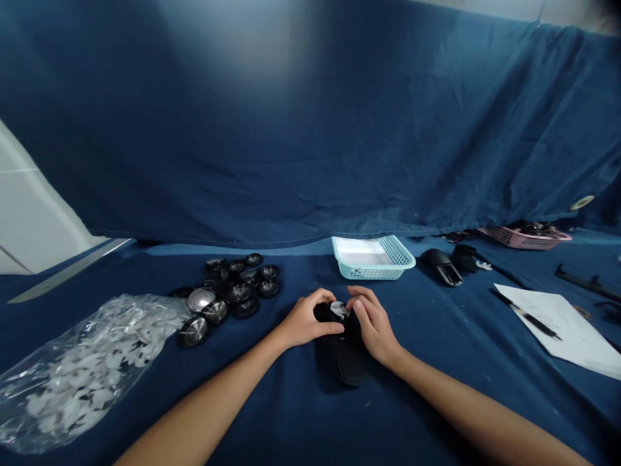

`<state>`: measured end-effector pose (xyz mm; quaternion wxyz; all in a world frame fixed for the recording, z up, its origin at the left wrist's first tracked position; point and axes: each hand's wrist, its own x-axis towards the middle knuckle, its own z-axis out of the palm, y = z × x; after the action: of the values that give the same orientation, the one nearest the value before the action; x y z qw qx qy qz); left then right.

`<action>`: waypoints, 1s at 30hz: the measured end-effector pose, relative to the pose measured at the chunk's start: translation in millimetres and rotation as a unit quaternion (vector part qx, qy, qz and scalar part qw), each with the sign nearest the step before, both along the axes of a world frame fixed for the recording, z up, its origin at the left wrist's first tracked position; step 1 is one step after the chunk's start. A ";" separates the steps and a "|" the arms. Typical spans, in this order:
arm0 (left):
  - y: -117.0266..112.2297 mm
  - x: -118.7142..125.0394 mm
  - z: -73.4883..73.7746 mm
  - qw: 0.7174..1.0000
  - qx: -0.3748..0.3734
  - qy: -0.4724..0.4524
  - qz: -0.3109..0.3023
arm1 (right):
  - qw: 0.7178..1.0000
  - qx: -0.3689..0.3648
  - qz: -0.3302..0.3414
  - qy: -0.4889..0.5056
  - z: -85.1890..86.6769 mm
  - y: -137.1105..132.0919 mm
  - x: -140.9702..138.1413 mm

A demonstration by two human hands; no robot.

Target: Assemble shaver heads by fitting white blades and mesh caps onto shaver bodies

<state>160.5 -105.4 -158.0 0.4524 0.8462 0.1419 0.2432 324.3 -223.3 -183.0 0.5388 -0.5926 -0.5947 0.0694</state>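
Dark blue cloth (310,149) hangs as a backdrop across the whole rear, wrinkled, soft glare patch upper centre. Table (301,414) covered in the same blue cloth. White wall (29,213) visible at left edge, pale strip at top right corner. Lighting dim, cool.

Bare blue bench (301,414) lies open in front of and between the forearms. To the left, a cluster of round black caps (228,291) and a clear bag of white pieces (82,369) block the way; ahead stands a mint basket (372,257), and to the right a paper sheet with a pen (563,327)
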 end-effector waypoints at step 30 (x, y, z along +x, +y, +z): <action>1.0 2.0 -2.8 1.000 -0.015 -0.016 -0.010 | 0.993 -0.036 -0.010 -0.113 -1.0 1.0 -0.3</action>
<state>162.4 -104.4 -160.8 0.4698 0.8366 0.1304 0.2497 324.0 -222.4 -184.0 0.4471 -0.6221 -0.6425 0.0182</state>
